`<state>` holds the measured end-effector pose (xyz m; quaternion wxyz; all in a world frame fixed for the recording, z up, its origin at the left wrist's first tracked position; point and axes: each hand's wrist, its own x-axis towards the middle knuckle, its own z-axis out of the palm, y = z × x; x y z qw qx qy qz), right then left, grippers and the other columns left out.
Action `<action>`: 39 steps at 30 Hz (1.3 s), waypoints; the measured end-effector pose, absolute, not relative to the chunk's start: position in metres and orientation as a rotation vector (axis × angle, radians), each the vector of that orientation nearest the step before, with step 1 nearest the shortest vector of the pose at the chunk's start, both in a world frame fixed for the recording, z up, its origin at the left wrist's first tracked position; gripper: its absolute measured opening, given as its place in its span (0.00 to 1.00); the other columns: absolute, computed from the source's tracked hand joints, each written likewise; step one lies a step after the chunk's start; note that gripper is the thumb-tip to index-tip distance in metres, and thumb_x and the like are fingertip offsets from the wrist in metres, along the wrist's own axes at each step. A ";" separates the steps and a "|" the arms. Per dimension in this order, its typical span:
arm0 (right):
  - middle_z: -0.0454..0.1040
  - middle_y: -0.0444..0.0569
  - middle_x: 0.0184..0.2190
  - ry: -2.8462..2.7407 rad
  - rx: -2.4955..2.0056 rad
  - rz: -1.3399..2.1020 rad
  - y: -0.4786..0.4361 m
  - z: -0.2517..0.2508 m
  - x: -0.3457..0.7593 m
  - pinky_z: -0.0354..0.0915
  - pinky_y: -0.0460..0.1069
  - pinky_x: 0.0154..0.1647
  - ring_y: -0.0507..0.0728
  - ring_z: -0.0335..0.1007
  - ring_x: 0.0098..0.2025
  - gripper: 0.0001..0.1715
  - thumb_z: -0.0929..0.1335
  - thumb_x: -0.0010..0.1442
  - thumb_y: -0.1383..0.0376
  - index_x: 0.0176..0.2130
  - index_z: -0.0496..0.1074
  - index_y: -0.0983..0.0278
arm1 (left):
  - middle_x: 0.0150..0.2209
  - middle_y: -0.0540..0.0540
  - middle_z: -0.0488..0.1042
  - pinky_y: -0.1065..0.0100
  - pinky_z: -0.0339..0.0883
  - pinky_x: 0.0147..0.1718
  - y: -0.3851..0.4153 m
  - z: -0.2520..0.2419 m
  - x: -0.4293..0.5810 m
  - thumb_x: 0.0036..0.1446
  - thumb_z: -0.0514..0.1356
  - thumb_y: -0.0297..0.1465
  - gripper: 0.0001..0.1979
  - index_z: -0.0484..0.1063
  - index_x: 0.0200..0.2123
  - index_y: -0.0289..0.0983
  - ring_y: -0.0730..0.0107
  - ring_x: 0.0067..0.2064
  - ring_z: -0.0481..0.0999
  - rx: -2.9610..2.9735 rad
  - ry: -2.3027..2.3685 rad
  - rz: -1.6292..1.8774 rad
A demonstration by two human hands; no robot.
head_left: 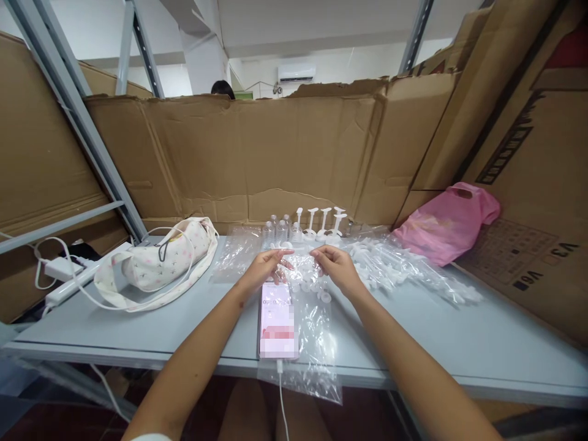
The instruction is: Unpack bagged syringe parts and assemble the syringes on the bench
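Thumb and forefinger draw close in a pinch on the right hand [334, 266]; whether something small or clear sits between them I cannot tell. The left hand [272, 263] is loosely curled, its other fingers spread below the forefinger, and what it has hold of, if anything, cannot be made out either. With grips so slight, a small part could slip and be hard to spot against shiny film.

Both hands hover about the far end of the phone [277, 321]. Just beyond and to the right of the phone lie small white pieces [307, 274] on or inside a clear bag [316, 327]; one white ring [325, 296] is near their right side. The film runs down the phone's right side and droops past the table [174, 318] edge. It seems to pass under the phone's near end, so a tug might shift both phone and pieces. A cable [282, 398] hangs from that end too; a knee catching it could pull the phone off.

Beyond the phone stand clear bottles [281, 233] and, to their right, upright stemmed white parts [324, 222]. These look tippy, and a forward knuckle could topple them. Well right of the phone, a long bag of white parts [390, 269] could snag the right forearm.
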<state>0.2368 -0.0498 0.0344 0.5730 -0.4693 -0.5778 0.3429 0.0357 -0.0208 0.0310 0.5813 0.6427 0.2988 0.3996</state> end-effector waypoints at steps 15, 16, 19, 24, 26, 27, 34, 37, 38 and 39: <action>0.68 0.43 0.17 -1.481 -0.998 0.961 -0.052 0.032 0.242 0.56 0.46 0.20 0.50 0.63 0.18 0.20 0.70 0.48 0.50 0.28 0.71 0.65 | 0.30 0.42 0.76 0.75 0.61 0.16 -0.016 0.035 0.027 0.49 0.58 0.49 0.31 0.66 0.49 0.32 0.73 0.20 0.73 1.512 0.729 1.060; 0.68 0.42 0.17 -1.432 -1.002 0.916 -0.051 0.032 0.243 0.56 0.46 0.19 0.49 0.62 0.18 0.20 0.69 0.48 0.50 0.28 0.71 0.64 | 0.30 0.42 0.76 0.75 0.61 0.16 -0.016 0.035 0.028 0.49 0.59 0.49 0.30 0.67 0.48 0.32 0.73 0.20 0.74 1.535 0.717 0.993; 0.69 0.43 0.19 -1.310 -0.978 0.847 -0.049 0.034 0.246 0.55 0.46 0.19 0.49 0.63 0.18 0.20 0.69 0.48 0.50 0.31 0.71 0.64 | 0.25 0.46 0.74 0.75 0.60 0.16 -0.018 0.036 0.029 0.46 0.62 0.47 0.26 0.71 0.41 0.31 0.75 0.18 0.71 1.582 0.742 0.931; 0.71 0.43 0.21 -1.450 -0.970 1.017 -0.051 0.034 0.246 0.55 0.46 0.20 0.49 0.64 0.19 0.22 0.70 0.48 0.52 0.38 0.70 0.65 | 0.25 0.47 0.73 0.75 0.60 0.16 -0.014 0.037 0.028 0.47 0.62 0.45 0.23 0.72 0.38 0.32 0.76 0.18 0.71 1.516 0.832 1.117; 0.68 0.42 0.18 -1.512 -0.989 1.034 -0.051 0.033 0.245 0.56 0.46 0.20 0.49 0.63 0.18 0.18 0.70 0.48 0.54 0.34 0.70 0.65 | 0.25 0.47 0.73 0.74 0.60 0.16 -0.013 0.038 0.026 0.47 0.62 0.45 0.23 0.71 0.39 0.32 0.75 0.18 0.71 1.510 0.857 1.141; 0.67 0.41 0.17 -1.499 -0.994 1.018 -0.051 0.033 0.245 0.56 0.46 0.20 0.49 0.62 0.18 0.17 0.70 0.48 0.54 0.32 0.70 0.65 | 0.25 0.47 0.73 0.74 0.59 0.16 -0.013 0.037 0.025 0.48 0.61 0.45 0.24 0.70 0.40 0.31 0.75 0.18 0.71 1.511 0.857 1.139; 0.67 0.40 0.19 -1.279 -0.950 0.861 -0.044 0.033 0.251 0.56 0.46 0.20 0.48 0.61 0.17 0.19 0.71 0.46 0.52 0.33 0.70 0.64 | 0.25 0.48 0.73 0.74 0.62 0.17 -0.010 0.029 0.026 0.47 0.63 0.43 0.21 0.69 0.38 0.33 0.77 0.19 0.70 1.557 0.824 1.033; 0.70 0.42 0.22 -1.285 -0.931 0.877 -0.045 0.033 0.251 0.57 0.47 0.21 0.49 0.65 0.18 0.23 0.69 0.49 0.50 0.39 0.70 0.64 | 0.26 0.48 0.72 0.74 0.63 0.18 -0.007 0.032 0.023 0.47 0.62 0.42 0.19 0.69 0.36 0.34 0.77 0.19 0.69 1.518 0.886 1.164; 0.71 0.43 0.24 -1.281 -0.933 0.881 -0.045 0.034 0.251 0.58 0.47 0.22 0.49 0.66 0.19 0.24 0.68 0.50 0.49 0.40 0.70 0.63 | 0.27 0.48 0.73 0.74 0.64 0.19 -0.005 0.035 0.020 0.47 0.61 0.42 0.18 0.68 0.36 0.34 0.76 0.21 0.70 1.492 0.904 1.230; 0.72 0.43 0.25 -1.275 -0.940 0.878 -0.046 0.034 0.251 0.59 0.47 0.22 0.50 0.67 0.20 0.24 0.68 0.51 0.49 0.41 0.70 0.63 | 0.29 0.47 0.73 0.74 0.65 0.20 -0.003 0.038 0.015 0.48 0.61 0.42 0.17 0.68 0.36 0.34 0.75 0.23 0.72 1.461 0.920 1.298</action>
